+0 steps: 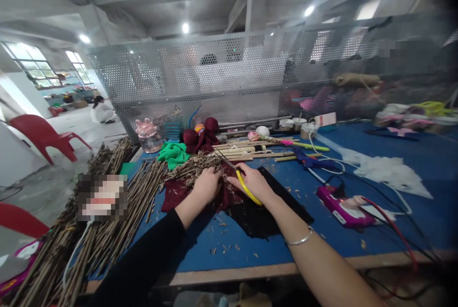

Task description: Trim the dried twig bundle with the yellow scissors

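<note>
My right hand [253,183] is closed around a pair of scissors [246,188] with yellow handles; the thin metal blades point up and left. Left of it, my left hand [207,185] has its fingers curled into a heap of dried plant bits [191,167], gripping some at its near edge. The heap lies on a dark red cloth [175,196], which spreads under both hands. Beside the red cloth, a black cloth [257,221] reaches under my right forearm. Small dry scraps are scattered over the blue tabletop [200,254].
Bundles of long dried stalks [125,221] fill the left side, with a phone on top. Behind are a green cloth [174,154], a pink jar [148,136] and bamboo sticks [246,149]. A blue glue gun [311,160], purple power strip [343,206] and cables lie right.
</note>
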`<state>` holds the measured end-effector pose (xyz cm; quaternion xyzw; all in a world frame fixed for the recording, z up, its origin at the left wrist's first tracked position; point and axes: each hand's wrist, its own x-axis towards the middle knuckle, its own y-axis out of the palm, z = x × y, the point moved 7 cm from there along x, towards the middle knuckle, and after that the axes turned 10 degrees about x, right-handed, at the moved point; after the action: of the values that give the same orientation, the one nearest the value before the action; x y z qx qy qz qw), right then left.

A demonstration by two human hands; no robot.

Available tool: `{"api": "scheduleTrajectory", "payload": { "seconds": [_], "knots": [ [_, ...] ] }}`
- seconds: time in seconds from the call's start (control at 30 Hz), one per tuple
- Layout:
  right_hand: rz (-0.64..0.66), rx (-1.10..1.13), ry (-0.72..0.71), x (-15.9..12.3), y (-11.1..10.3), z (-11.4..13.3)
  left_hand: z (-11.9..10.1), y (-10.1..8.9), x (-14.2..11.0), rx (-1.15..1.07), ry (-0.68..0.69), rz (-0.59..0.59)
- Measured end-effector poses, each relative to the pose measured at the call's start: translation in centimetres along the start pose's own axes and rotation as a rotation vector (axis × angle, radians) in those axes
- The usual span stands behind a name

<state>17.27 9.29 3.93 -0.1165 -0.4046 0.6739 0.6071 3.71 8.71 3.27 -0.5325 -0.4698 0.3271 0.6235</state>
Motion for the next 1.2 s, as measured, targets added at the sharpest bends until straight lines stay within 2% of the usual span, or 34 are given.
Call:
{"api": "scheduleTrajectory", "payload": {
  "seconds": [0.07, 0.13, 0.23, 0.3, 0.43, 0.53, 0.8, 1.0, 1.2],
  "knots": [
    [0.022, -0.018, 0.025, 0.0, 0.0, -0.4, 1.5, 0.0, -0.1, -0.113, -0.025, -0.034],
    [0.064, -0.034, 0.053, 0.0, 0.3, -0.7, 3.7, -0.2, -0.7, -0.284, -0.119, -0.142],
    [0.143, -0.066, 0.08, -0.2, 0.9, -0.9, 7.3, 0.6, -2.1, -0.602, -0.387, -0.274],
    [0.189, -0.081, 0.062, -0.4, 1.3, -0.6, 8.7, 2.1, -2.7, -0.878, -0.539, -0.284],
    [0.232, -0.089, -0.026, -0.7, 2.3, 0.4, 8.3, 4.3, -3.0, -1.455, -0.667, -0.211],
    [0.245, -0.096, -0.052, -0.9, 3.3, 0.9, 7.2, 4.2, -3.1, -1.666, -0.712, -0.175],
    [0.211, -0.071, -0.112, -1.3, 4.7, 2.5, 5.0, 3.2, -3.7, -1.847, -0.749, -0.14],
    [0.2, -0.119, -0.051, -1.5, 4.5, 3.0, 4.7, 3.0, -3.7, -1.851, -0.687, -0.157],
    [0.257, -0.254, 0.002, -1.8, 4.6, 3.4, 5.0, 3.2, -4.1, -1.772, -0.747, -0.211]
  ]
}}
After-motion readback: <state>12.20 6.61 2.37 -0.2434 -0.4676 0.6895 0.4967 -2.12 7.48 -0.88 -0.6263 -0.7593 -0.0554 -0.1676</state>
